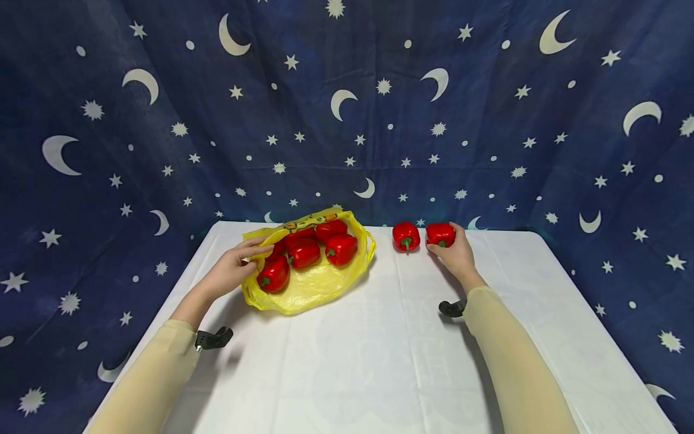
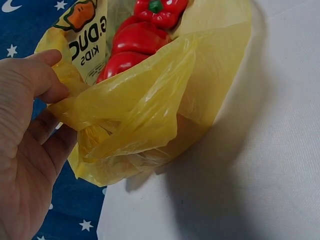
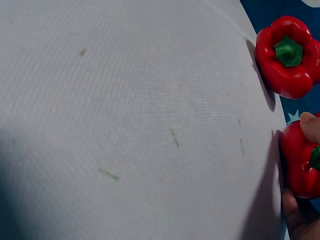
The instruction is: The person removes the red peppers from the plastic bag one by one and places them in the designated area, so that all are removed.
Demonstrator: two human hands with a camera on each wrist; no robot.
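A yellow plastic bag lies on its side at the left of the table, its mouth facing the person. Several red bell peppers are inside it. My left hand pinches the bag's left rim between thumb and fingers; the left wrist view shows the bunched yellow film in that grip. At the back right, my right hand grips a red bell pepper with thumb and fingers on opposite sides. Another red bell pepper with a green stem sits just left of it, apart from the hand.
A white cloth covers the table, with small green bits on it. Behind the table's back edge hangs a dark blue curtain with moons and stars. Both wrists wear black straps.
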